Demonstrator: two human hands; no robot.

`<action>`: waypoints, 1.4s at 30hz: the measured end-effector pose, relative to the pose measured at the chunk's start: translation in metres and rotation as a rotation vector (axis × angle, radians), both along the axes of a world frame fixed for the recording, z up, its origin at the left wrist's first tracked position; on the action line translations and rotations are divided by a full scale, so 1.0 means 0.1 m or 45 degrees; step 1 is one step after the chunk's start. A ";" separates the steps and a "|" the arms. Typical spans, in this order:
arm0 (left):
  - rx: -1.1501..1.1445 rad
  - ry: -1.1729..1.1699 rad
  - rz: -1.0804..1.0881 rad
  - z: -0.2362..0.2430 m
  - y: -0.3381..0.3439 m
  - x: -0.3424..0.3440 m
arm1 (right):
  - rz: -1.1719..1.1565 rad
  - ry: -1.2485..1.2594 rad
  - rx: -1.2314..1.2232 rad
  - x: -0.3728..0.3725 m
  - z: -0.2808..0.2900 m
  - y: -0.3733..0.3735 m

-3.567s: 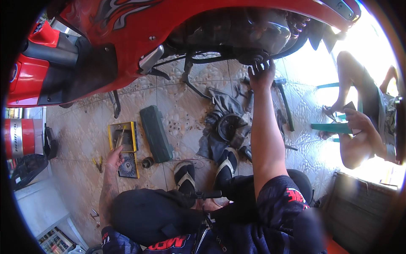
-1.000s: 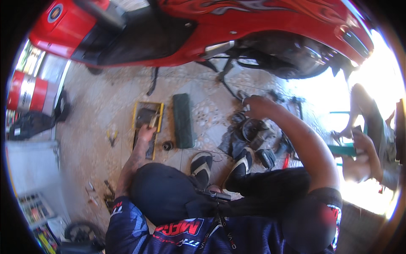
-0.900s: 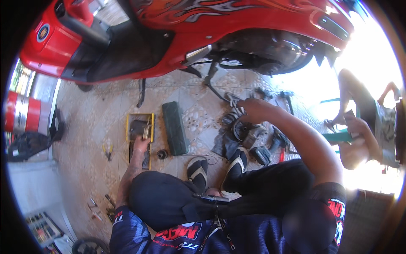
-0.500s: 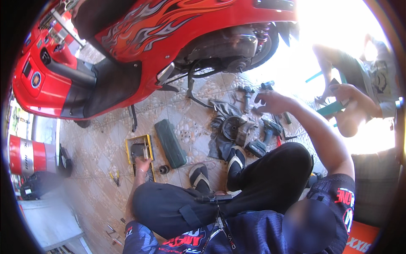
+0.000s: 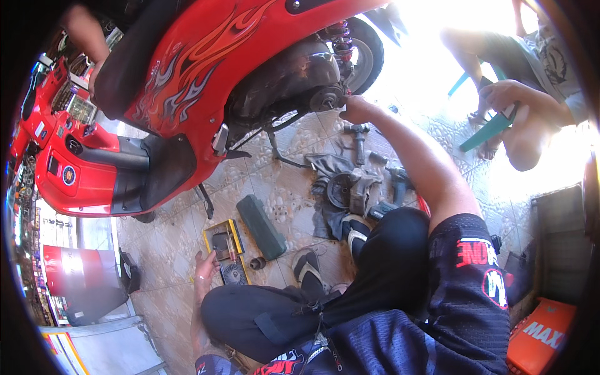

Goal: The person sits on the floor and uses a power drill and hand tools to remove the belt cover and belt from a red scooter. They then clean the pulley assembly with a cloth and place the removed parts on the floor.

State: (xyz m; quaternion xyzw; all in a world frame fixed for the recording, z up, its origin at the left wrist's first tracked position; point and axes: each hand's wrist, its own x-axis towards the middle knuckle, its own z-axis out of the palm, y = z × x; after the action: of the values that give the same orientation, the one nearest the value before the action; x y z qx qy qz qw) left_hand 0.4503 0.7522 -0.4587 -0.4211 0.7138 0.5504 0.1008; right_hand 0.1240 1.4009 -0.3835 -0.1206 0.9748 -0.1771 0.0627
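Note:
My right hand (image 5: 357, 110) reaches to the end of the hub (image 5: 326, 100) at the rear of a red scooter (image 5: 181, 94). Its fingers are curled in beside the protruding axle; what they grip is too small to make out. On the left, my left hand (image 5: 205, 267) holds nothing, fingers apart, just beside a yellow-edged tray (image 5: 207, 240). A finned round metal part (image 5: 233, 272) lies at the tray's near end. A long dark green case (image 5: 260, 227) and a small dark socket-like piece (image 5: 257, 263) lie to the tray's right.
A removed wheel drum (image 5: 340, 190) lies on grey cloth, near a hammer-like tool (image 5: 359, 144) and a cordless power tool (image 5: 399, 184). The scooter's stand (image 5: 275, 147) reaches the tiled floor. One person sits at right; another's hand (image 5: 94, 80) touches the scooter seat.
My right hand has moved from above the tools forward and left to the scooter's hub. My left hand has drawn back from inside the tray to its left side.

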 end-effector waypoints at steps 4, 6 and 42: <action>0.022 0.049 -0.013 0.28 0.11 -0.01 | -0.682 -0.522 -0.766 -0.21 -0.16 -0.07; 0.049 0.079 -0.018 0.40 0.19 -0.07 | -0.892 -0.564 -1.259 -0.17 -0.22 -0.18; -0.021 0.122 -0.461 1.23 1.25 -1.28 | -0.981 -0.346 -2.754 -0.51 -0.83 -0.78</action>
State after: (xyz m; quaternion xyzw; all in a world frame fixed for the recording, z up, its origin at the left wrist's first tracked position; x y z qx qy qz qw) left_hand 0.3225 0.8774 -0.3356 -0.2597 0.7865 0.5369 0.1606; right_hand 0.0727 1.3231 -0.4665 0.2141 0.2713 -0.9380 -0.0271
